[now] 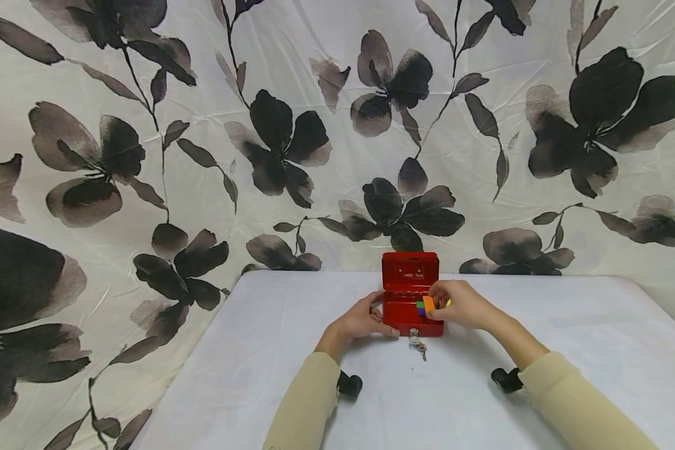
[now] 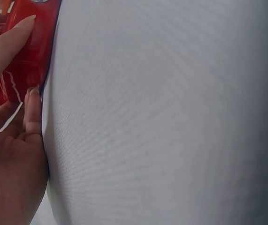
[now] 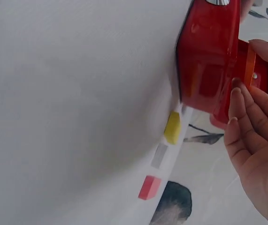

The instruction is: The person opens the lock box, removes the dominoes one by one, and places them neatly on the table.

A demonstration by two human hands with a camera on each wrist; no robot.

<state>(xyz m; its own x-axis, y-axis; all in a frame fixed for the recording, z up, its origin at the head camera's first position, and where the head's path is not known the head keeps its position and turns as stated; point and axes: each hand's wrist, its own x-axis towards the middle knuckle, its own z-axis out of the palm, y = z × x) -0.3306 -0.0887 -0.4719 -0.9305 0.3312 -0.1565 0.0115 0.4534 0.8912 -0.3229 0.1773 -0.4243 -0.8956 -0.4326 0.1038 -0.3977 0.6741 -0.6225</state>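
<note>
A small red cash box (image 1: 391, 312) stands on the table with its lid (image 1: 410, 269) raised. Keys (image 1: 422, 350) hang from the lock on its front. My left hand (image 1: 357, 317) grips the box at its left end, thumb on the front corner and fingers along the side. Over the box's right half, my right hand (image 1: 461, 304) pinches an orange block (image 1: 429, 304) between thumb and fingertips. Green (image 1: 420, 305) and blue-purple (image 1: 421, 311) blocks show just left of the orange one. Part of the box's inside is hidden by the right hand.
In the right wrist view, a yellow block (image 3: 172, 127), a whitish block (image 3: 159, 155) and a pink block (image 3: 149, 187) lie on the white table (image 1: 292, 300) beside the box. Behind the table hangs a flower-patterned cloth (image 1: 337, 156).
</note>
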